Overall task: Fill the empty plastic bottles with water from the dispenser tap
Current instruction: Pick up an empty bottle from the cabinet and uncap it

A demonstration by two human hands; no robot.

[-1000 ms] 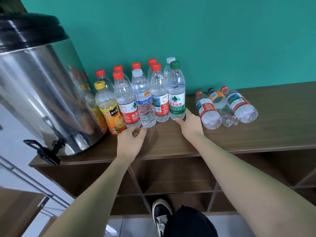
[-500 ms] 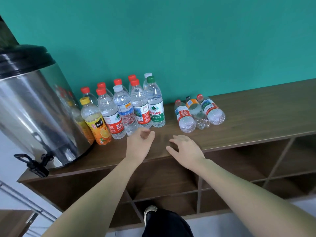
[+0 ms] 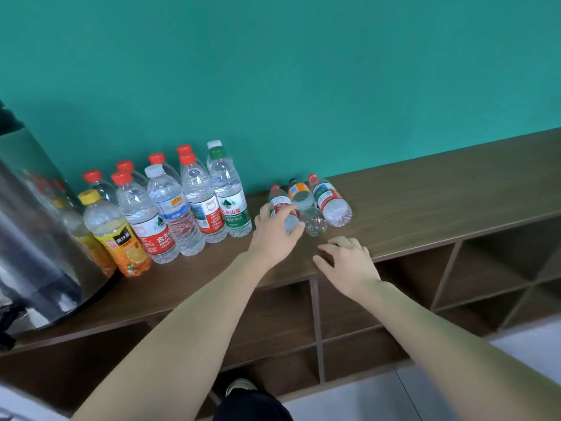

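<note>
While the left hand curls over the lying red-capped bottle, just left of two other lying bottles, and the right hand rests loose-fingered on the shelf top, grip mid-body, lift clear, avoid nudging neighbours.

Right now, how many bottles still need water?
Three, by the look of it. The bottles standing beside the dispenser all look full, so those seem done. The left hand is closing on the first lying bottle; the right hand rests on the shelf top. The other two lying bottles wait, and nothing is at the tap yet.
</note>
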